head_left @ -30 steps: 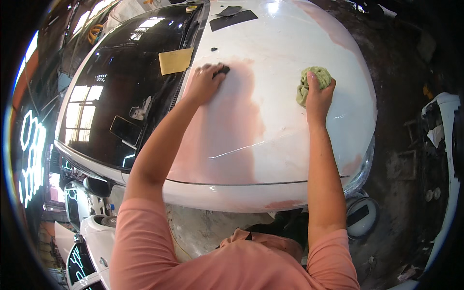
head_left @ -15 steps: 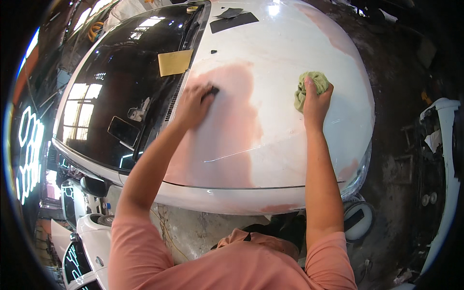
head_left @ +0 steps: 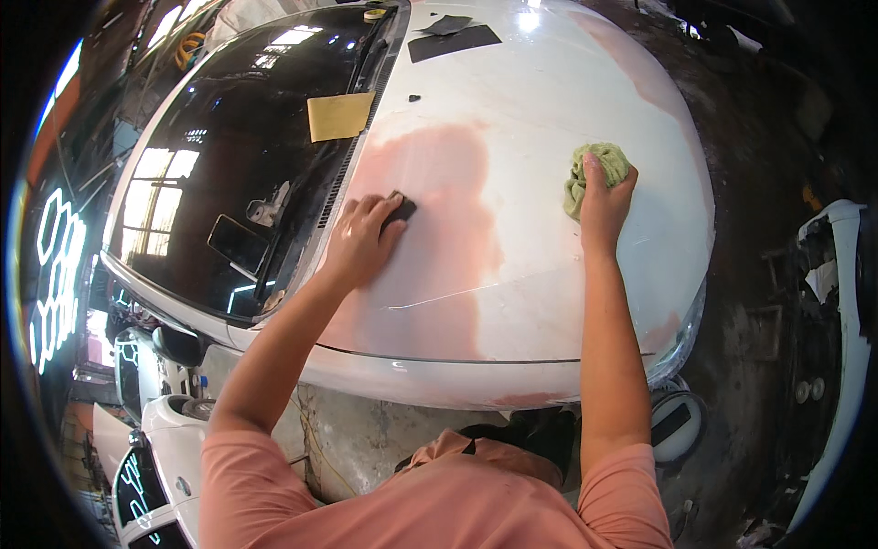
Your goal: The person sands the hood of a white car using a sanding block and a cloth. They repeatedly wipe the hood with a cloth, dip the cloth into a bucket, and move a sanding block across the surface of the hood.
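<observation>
My left hand (head_left: 362,242) presses a small dark sanding pad (head_left: 401,210) against the pinkish patch (head_left: 439,242) on a white car hood (head_left: 535,274). Its fingers curl over the pad, near the windshield edge of the hood. Farther right, my right hand (head_left: 604,209) grips a crumpled green cloth (head_left: 610,163), resting at the hood's surface. A thin pale line of scratch or liquid crosses the hood between my forearms.
A yellow sheet (head_left: 340,117) lies at the windshield's base. Dark sheets (head_left: 455,42) and a small black piece (head_left: 414,98) sit on the far hood. A phone (head_left: 238,245) rests on the windshield (head_left: 247,146). A white bumper-like part (head_left: 837,366) stands at right; another white car (head_left: 169,430) is lower left.
My left hand has slid nearer to me with the sanding pad, along the pinkish patch. My right hand still grips the cloth at about the same place. The whole view has shifted slightly.
</observation>
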`<state>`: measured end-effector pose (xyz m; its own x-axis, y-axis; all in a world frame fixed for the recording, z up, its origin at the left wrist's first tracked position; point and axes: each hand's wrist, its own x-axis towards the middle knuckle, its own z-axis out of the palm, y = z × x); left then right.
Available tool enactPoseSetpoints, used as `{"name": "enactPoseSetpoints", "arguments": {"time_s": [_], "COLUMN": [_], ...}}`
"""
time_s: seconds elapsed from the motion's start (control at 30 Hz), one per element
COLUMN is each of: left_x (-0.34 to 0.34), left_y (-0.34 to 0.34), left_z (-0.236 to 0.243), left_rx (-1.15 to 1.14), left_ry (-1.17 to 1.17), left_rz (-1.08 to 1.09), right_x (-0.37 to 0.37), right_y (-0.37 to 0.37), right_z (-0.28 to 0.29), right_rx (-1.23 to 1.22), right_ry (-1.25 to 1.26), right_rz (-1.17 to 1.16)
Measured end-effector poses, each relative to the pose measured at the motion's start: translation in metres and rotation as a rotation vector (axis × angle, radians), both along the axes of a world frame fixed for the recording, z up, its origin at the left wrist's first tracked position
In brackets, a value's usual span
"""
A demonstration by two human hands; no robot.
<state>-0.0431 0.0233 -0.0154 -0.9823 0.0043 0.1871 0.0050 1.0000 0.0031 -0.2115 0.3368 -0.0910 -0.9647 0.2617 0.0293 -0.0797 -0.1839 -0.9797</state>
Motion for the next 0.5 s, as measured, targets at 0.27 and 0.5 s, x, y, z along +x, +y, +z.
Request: {"name": "enactPoseSetpoints", "arguments": {"time_s": [0.27,0.5], "left_x": [-0.085,0.021], "left_y": [-0.047,-0.013], "left_z": [0.014,0.003], "left_rx": [0.003,0.06], "left_ry": [0.093,0.026], "left_rz": [0.228,0.104], "right_x": [0.007,-0.007], "right_y": [-0.022,-0.003], "right_z": [-0.007,-0.013], "right_rx": [-0.087,0.018], "right_ry": [0.028,0.026], "right_rz": [0.047,0.012]}}
